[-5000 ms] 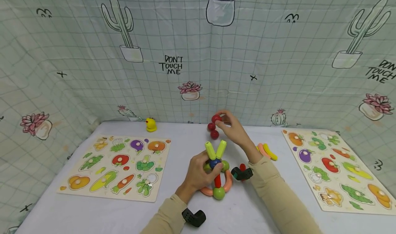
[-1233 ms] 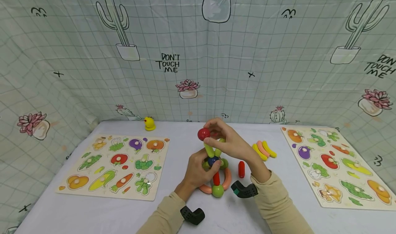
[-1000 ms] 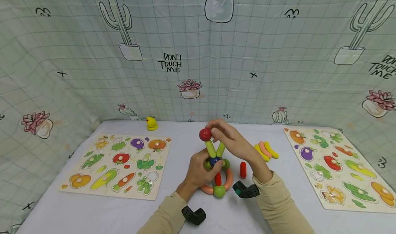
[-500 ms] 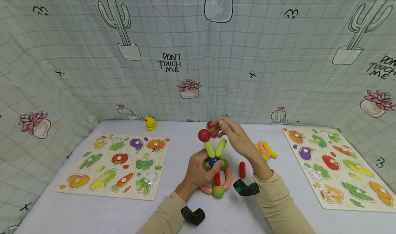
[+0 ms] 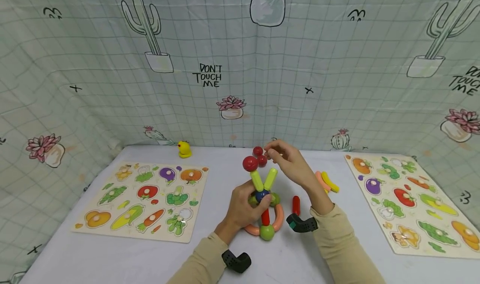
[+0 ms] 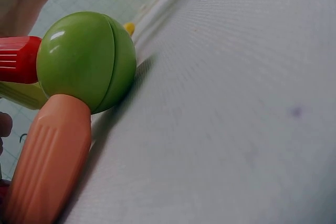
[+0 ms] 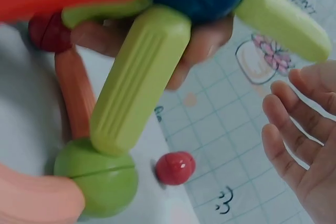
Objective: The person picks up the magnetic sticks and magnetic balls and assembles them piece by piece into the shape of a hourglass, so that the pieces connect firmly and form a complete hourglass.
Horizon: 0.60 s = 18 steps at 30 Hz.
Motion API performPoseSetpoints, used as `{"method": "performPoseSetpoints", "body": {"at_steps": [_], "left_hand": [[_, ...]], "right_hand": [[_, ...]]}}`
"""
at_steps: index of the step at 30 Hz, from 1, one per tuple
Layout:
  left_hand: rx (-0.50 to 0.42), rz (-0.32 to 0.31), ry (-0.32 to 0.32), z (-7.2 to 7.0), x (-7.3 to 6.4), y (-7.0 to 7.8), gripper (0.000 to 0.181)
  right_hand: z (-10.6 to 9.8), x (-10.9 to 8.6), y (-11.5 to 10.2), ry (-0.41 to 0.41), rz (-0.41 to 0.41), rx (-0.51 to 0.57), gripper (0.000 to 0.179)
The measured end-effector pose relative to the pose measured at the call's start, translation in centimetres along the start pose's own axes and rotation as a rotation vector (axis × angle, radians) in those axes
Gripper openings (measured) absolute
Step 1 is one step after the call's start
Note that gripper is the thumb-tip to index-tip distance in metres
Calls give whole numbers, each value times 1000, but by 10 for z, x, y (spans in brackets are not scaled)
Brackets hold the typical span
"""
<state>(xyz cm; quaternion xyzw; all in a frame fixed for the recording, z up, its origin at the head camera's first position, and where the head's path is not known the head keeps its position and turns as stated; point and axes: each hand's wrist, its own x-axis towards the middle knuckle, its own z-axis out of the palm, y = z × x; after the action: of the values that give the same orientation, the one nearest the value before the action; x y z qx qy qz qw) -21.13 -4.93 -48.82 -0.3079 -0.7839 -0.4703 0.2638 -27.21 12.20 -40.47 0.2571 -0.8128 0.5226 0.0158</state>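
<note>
My left hand [image 5: 241, 207] grips a magnetic ball-and-rod structure around its blue ball [image 5: 263, 196]. Two light green rods [image 5: 271, 179] rise from that ball in a V, and a red ball [image 5: 250, 163] caps the left one. Below come a red rod [image 5: 265, 217], curved orange rods [image 5: 279, 217] and a green ball [image 5: 267, 232], also close up in the left wrist view. Beside two loose red balls [image 5: 258, 151] at the back is my right hand [image 5: 292, 163]. Its fingers [image 7: 294, 150] look loosely bent and hold nothing in the right wrist view.
A loose red rod [image 5: 296, 204] lies right of the structure. Yellow and orange curved rods [image 5: 330, 182] lie farther right, partly behind the right wrist. Vegetable puzzle boards [image 5: 140, 234] [image 5: 408, 250] flank the work, and a yellow toy duck [image 5: 184, 149] stands at back left.
The right hand brought a red ball from the back onto the left green rod and let go. It has since moved back and right, beside the remaining red balls. The left hand keeps its grip.
</note>
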Motion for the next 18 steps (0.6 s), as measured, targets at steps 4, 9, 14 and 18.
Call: {"method": "performPoseSetpoints", "body": {"at_steps": [4, 9, 14, 18], "left_hand": [[-6, -4, 1, 2, 0, 1, 25], [-3, -1, -21, 3, 0, 3, 25], [7, -1, 1, 0, 0, 3, 26], [12, 1, -3, -2, 1, 2, 25]], "right_hand": [[-2, 1, 7, -7, 18, -10, 22], [-2, 1, 19, 0, 60, -68, 19], [3, 9, 31, -30, 83, -165, 20], [5, 17, 40, -47, 81, -222, 18]]}}
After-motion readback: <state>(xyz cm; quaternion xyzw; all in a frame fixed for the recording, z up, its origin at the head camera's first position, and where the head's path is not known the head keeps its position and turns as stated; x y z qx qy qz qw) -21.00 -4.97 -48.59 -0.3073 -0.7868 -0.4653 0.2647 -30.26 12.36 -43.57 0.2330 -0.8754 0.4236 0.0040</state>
